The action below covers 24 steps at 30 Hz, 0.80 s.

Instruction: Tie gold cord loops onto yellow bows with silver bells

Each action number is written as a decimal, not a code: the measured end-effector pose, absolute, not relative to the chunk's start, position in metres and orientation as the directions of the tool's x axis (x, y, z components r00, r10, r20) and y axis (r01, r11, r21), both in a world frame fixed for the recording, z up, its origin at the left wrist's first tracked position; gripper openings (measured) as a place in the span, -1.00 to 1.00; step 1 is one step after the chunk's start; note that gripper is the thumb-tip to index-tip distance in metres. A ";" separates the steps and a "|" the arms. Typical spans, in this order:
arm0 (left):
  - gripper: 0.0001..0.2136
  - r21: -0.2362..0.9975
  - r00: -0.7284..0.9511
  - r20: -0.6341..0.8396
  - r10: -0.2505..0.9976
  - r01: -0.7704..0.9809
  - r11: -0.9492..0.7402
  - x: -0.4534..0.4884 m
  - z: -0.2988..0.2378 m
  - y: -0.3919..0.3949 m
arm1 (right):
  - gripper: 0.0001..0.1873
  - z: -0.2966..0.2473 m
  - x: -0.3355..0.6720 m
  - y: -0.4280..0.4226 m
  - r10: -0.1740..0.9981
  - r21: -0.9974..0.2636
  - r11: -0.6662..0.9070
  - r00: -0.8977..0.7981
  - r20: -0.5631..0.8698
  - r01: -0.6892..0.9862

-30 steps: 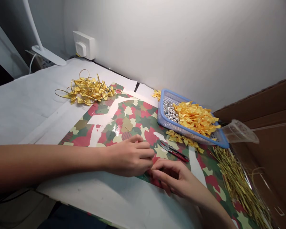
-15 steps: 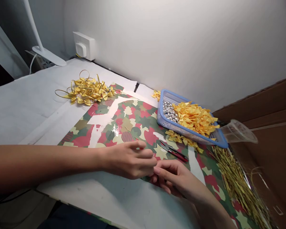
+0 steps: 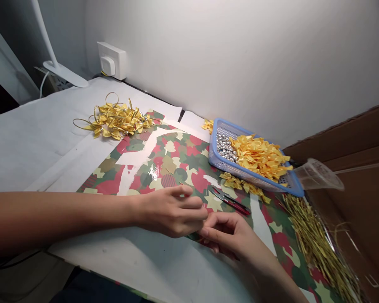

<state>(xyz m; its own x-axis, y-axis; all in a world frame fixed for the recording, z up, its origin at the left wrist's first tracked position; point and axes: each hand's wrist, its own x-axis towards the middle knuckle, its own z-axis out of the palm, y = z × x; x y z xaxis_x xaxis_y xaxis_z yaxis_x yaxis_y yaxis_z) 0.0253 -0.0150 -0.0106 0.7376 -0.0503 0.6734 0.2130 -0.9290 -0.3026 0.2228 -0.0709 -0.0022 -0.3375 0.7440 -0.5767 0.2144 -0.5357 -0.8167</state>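
From where I stand, a blue plastic mesh basket [image 3: 221, 163] sits against the wall on a white-covered counter [image 3: 34, 143], and everything else can be placed by it. On the person's side of the basket, and a little to its left, the person's left hand [image 3: 173, 212] and right hand [image 3: 233, 237] meet low over the near edge of a glossy sheet patterned in green, red and cream [image 3: 189, 162], which runs on under the basket. The left fingers are curled in and the right thumb and forefinger are drawn close together, fingertips up against the left hand; whether either grip is grasping something I cannot tell, as the knuckles hide it. Between the basket and the right hand, on the sheet, lies a pair of small snips with red and black arms [image 3: 240, 207]. Inside the basket, small shiny silver balls [image 3: 226, 148] fill the left end beside a heap of yellow ribbon bows [image 3: 260, 155], with loose yellow bows [image 3: 232, 181] along its near side. A clear plastic cup [image 3: 318, 174] is at its right end, a bundle of thin olive-gold strands [image 3: 318, 244] nearer the person. Well left of the basket lies a pile of yellow bows with gold loops [image 3: 120, 120].
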 end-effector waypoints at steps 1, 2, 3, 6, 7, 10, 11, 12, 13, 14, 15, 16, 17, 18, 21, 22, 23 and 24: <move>-0.77 -0.300 0.737 0.674 -0.048 0.214 -0.930 0.025 -0.011 -0.015 | -0.52 -0.001 0.222 -0.071 0.749 -0.818 -0.528 -0.331 -0.575 0.227; -0.77 -0.295 0.738 0.673 -0.046 0.212 -0.932 0.025 -0.011 -0.015 | -0.52 -0.001 0.221 -0.071 0.752 -0.818 -0.523 -0.323 -0.575 0.239; -0.77 -0.287 0.741 0.670 -0.043 0.206 -0.935 0.024 -0.011 -0.014 | -0.51 0.000 0.220 -0.071 0.753 -0.816 -0.521 -0.315 -0.577 0.250; -0.80 -0.239 0.757 0.653 -0.016 0.185 -0.953 0.024 -0.012 -0.014 | -0.52 0.001 0.218 -0.072 0.760 -0.815 -0.507 -0.302 -0.576 0.280; -0.82 -0.213 0.759 0.651 -0.001 0.182 -0.960 0.024 -0.012 -0.014 | -0.52 0.002 0.217 -0.072 0.764 -0.818 -0.499 -0.300 -0.572 0.287; -0.86 -0.137 0.760 0.648 0.038 0.165 -0.977 0.025 -0.013 -0.015 | -0.51 0.002 0.216 -0.073 0.780 -0.831 -0.472 -0.299 -0.549 0.295; -0.86 -0.118 0.762 0.647 0.041 0.153 -0.981 0.025 -0.014 -0.016 | -0.51 0.002 0.215 -0.073 0.785 -0.835 -0.465 -0.299 -0.543 0.295; -0.86 -0.104 0.765 0.643 0.042 0.141 -0.985 0.025 -0.014 -0.016 | -0.51 0.002 0.215 -0.073 0.788 -0.838 -0.460 -0.300 -0.538 0.294; -0.87 -0.091 0.770 0.637 0.046 0.134 -0.987 0.026 -0.014 -0.016 | -0.51 0.002 0.215 -0.073 0.791 -0.840 -0.456 -0.300 -0.534 0.292; -0.88 -0.075 0.776 0.629 0.056 0.132 -0.988 0.026 -0.015 -0.016 | -0.52 0.002 0.216 -0.073 0.794 -0.843 -0.452 -0.300 -0.529 0.291; -0.89 -0.057 0.781 0.620 0.070 0.133 -0.989 0.026 -0.015 -0.016 | -0.52 0.003 0.216 -0.072 0.796 -0.846 -0.447 -0.302 -0.524 0.291; -0.90 -0.040 0.787 0.610 0.087 0.139 -0.989 0.027 -0.016 -0.016 | -0.52 0.003 0.217 -0.072 0.798 -0.849 -0.439 -0.306 -0.519 0.294; -0.90 -0.025 0.793 0.600 0.103 0.147 -0.989 0.027 -0.016 -0.016 | -0.53 0.003 0.218 -0.072 0.800 -0.851 -0.431 -0.310 -0.514 0.300; -0.89 -0.014 0.799 0.590 0.117 0.155 -0.988 0.027 -0.017 -0.015 | -0.53 0.003 0.219 -0.072 0.802 -0.853 -0.420 -0.314 -0.508 0.309; -0.87 0.011 0.810 0.567 0.151 0.176 -0.984 0.027 -0.020 -0.014 | -0.54 0.003 0.220 -0.072 0.813 -0.861 -0.373 -0.326 -0.483 0.347; -0.87 0.021 0.811 0.562 0.160 0.179 -0.984 0.027 -0.021 -0.014 | -0.53 0.002 0.220 -0.073 0.818 -0.863 -0.354 -0.329 -0.472 0.359; -0.87 0.033 0.812 0.559 0.169 0.182 -0.983 0.028 -0.021 -0.013 | -0.53 0.002 0.220 -0.073 0.821 -0.865 -0.337 -0.333 -0.463 0.372; -0.87 0.042 0.812 0.557 0.175 0.184 -0.982 0.028 -0.022 -0.013 | -0.53 0.003 0.220 -0.073 0.824 -0.865 -0.322 -0.337 -0.456 0.384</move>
